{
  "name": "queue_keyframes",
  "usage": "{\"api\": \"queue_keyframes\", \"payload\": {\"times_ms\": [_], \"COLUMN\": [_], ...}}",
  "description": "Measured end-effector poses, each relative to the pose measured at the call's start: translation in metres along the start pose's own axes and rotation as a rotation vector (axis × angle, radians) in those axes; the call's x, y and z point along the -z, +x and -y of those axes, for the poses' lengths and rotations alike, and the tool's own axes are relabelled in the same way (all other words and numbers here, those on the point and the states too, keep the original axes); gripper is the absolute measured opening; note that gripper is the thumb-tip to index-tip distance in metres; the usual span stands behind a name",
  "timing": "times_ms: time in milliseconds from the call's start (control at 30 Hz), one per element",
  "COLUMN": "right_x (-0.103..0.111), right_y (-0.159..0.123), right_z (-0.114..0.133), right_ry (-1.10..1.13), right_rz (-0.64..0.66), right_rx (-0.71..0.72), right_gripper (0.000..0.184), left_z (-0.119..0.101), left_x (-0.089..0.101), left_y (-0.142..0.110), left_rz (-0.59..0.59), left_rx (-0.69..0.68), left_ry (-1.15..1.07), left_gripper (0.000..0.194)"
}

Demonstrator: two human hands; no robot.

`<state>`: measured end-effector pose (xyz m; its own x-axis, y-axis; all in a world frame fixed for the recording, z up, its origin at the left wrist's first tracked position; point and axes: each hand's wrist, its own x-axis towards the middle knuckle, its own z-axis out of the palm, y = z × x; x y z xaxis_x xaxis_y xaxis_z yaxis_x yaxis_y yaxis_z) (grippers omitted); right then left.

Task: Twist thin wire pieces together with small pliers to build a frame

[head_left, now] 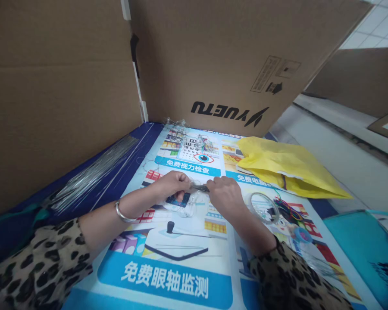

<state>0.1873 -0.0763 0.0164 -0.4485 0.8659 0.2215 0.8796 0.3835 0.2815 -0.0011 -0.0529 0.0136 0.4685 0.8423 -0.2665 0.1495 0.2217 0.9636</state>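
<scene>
My right hand (pixel 225 196) is closed around a pair of small pliers (pixel 199 188), with the metal jaws pointing left. The handles are hidden in my palm. Facing it, my left hand (pixel 173 186) pinches a thin clear or silvery wire (pixel 188 210) at the tip of the jaws. Loops of this wire hang below my fingers over the printed sheet (pixel 181 275). Whether the jaws are closed on the wire is too small to tell.
Cardboard panels (pixel 213 56) stand behind and to the left. A bundle of straight thin wires (pixel 93 174) lies at left, with wire scraps (pixel 177 133) at the back. On the right are a yellow bag (pixel 287 165), a clear ring-shaped roll (pixel 264 208), coloured cords (pixel 289 207) and a teal bag (pixel 355 245).
</scene>
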Motion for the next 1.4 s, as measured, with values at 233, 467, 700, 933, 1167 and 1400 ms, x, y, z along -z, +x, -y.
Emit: {"api": "queue_keyframes", "payload": {"times_ms": [233, 467, 700, 933, 1167, 1400], "right_x": [0.005, 0.006, 0.002, -0.005, -0.010, -0.012], "right_y": [0.002, 0.003, 0.003, 0.001, -0.001, -0.002], "right_z": [0.002, 0.001, -0.002, -0.003, -0.007, -0.006], "right_ry": [-0.012, 0.064, 0.112, 0.067, 0.077, 0.056], "right_rz": [0.097, 0.206, 0.163, -0.010, -0.154, -0.230], "right_rx": [-0.044, -0.134, -0.139, -0.070, -0.045, 0.006], "right_gripper": [0.019, 0.015, 0.016, 0.011, 0.012, 0.013], "left_z": [0.003, 0.005, 0.005, 0.006, 0.004, 0.007], "left_x": [-0.007, -0.010, -0.011, -0.013, -0.013, -0.013], "left_y": [-0.004, -0.004, -0.006, -0.005, -0.005, -0.005], "left_rz": [-0.091, -0.110, -0.136, -0.179, -0.195, -0.164], "left_rx": [-0.062, -0.089, -0.097, -0.092, -0.084, -0.081], "left_ry": [0.021, -0.045, -0.066, -0.037, -0.066, -0.067], "left_gripper": [0.010, 0.009, 0.012, 0.017, 0.020, 0.020]}}
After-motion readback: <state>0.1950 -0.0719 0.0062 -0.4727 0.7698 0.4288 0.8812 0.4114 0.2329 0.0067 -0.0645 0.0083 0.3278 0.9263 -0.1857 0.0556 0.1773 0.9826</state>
